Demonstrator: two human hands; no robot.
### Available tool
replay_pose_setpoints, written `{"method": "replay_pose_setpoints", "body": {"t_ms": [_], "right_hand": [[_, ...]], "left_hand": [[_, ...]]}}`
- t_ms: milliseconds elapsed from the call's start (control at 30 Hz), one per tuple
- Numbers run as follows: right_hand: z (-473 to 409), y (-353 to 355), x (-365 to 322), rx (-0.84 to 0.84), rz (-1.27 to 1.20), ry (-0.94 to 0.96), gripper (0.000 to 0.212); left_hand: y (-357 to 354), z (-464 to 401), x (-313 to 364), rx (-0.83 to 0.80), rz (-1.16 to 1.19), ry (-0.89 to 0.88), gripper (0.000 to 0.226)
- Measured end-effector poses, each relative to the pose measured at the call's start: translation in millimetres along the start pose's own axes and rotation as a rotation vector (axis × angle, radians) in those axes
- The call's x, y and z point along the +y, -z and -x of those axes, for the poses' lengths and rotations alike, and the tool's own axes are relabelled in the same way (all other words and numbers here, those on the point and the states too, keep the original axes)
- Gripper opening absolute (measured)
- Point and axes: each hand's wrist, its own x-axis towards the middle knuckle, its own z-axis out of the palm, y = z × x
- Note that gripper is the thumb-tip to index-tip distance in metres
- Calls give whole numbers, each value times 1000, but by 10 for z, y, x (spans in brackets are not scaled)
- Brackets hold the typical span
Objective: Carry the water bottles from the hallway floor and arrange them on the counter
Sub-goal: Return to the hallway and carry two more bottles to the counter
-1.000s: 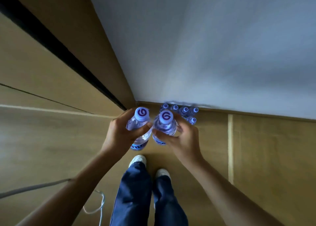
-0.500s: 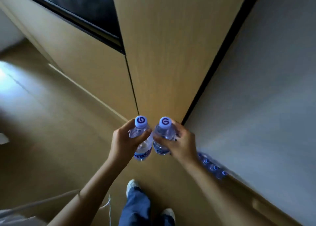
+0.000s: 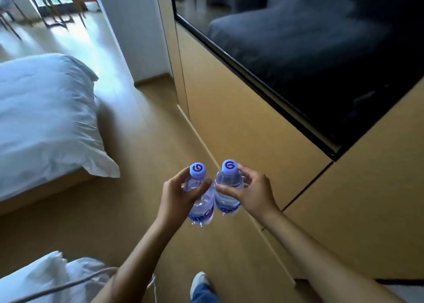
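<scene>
Here each hand's grip wraps one upright bottle: left hand (image 3: 175,193) on the left water bottle (image 3: 200,199), right hand (image 3: 254,191) on the right water bottle (image 3: 228,191), caps clear above the fingers, likely for steady carrying.

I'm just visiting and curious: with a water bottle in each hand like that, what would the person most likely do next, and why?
Probably keep walking forward with both bottles held upright. The left hand grips one water bottle and the right hand grips the other bottle, both capped and lifted clear of the wooden floor. No counter shows in this view, so there is nowhere yet to set them down.
</scene>
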Motion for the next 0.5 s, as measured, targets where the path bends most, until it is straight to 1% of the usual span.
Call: {"method": "replay_pose_setpoints", "body": {"t_ms": [100,200,267,400,500], "right_hand": [[-461,-440,-344,-60,-1,32,63],[-925,-853,-638,-119,-14,68,58],[-1211,-1086,-797,-158,-22,76,60],[-1887,-1507,-1048,-212,-25,78,63],[-2460,-1762,-1195,-257,-28,78,64]], "left_hand": [[500,-388,-55,55,-39,-21,17],[946,-764,-163,144,-28,6,17],[1184,-991,-242,196,-35,-1,15],[1561,-1534,-485,358,-31,-9,11],[1753,-2044,-660,418,-5,-1,10]]}}
